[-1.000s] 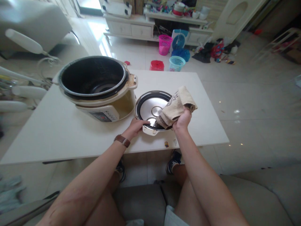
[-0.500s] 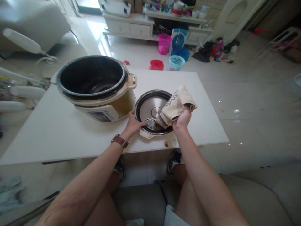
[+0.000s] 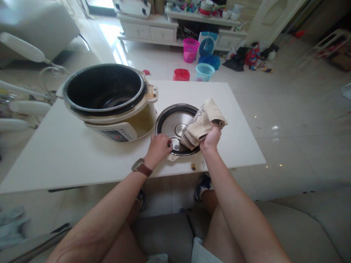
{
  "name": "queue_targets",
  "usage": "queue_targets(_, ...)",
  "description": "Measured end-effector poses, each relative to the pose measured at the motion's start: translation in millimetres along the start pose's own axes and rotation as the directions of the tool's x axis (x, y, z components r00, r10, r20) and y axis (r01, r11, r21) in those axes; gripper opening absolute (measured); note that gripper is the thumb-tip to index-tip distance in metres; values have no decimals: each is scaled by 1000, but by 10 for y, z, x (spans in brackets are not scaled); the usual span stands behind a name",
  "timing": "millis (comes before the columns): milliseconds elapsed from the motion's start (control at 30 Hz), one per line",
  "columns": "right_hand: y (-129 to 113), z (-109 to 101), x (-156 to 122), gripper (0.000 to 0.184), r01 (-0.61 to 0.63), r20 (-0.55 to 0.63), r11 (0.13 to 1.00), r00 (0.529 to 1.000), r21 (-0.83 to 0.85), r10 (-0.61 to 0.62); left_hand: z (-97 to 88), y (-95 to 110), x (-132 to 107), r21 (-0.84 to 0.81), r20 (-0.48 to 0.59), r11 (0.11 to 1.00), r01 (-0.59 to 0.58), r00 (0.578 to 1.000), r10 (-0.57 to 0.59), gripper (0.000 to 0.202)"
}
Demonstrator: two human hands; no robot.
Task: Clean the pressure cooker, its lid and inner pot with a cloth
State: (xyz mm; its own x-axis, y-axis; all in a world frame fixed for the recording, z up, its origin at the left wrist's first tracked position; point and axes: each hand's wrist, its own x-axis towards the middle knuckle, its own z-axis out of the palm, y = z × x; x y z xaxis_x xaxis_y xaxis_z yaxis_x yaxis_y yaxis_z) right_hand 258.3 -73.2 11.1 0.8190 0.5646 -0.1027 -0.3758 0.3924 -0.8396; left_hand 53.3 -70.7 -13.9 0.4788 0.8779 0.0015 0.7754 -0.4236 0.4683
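A round pressure cooker lid [image 3: 173,126] lies underside up on the white table, its steel inner face and black seal showing. My left hand [image 3: 159,148], with a brown-strapped watch [image 3: 142,167] at the wrist, is closed at the lid's near left edge. Its curled fingertips are beside a small round valve part [image 3: 176,144]; exactly what they pinch is partly hidden. In my right hand [image 3: 211,138] is a folded beige cloth [image 3: 203,122], which covers the lid's right side. Left of the lid stands the open pressure cooker [image 3: 137,122] with a dark inner pot [image 3: 104,87].
The white table [image 3: 236,146] carries a tiny yellow-and-dark item [image 3: 193,167] near its front edge. Past the far edge, a red stool [image 3: 181,75], a light-blue basket [image 3: 204,72] and a pink basket [image 3: 191,50] stand on the floor. White-handled utensils [image 3: 23,46] show at left.
My left hand has turned over the rim, its thumb and fingers now curled in by the valve part instead of spread along the edge. The cloth stays in my right hand over the lid.
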Motion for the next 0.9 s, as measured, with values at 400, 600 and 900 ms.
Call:
queue_targets(400, 15, -22, -3, 47, -2, 29, 999, 1000, -37, 4, 46, 75, -25, 208, 61, 976, -69, 996, 58, 25)
queue_targets(600, 34, -51, 28, 47, 4, 33, 997, 999, -71, -2, 86, 69, -25, 204, 48, 977, -59, 998, 50, 25)
queue_targets(900, -59, -14, 15, 45, -101, 109, 994, 988, -39, 105, 0, 26, 44, -154, -112, 988, 6, 993, -23, 19)
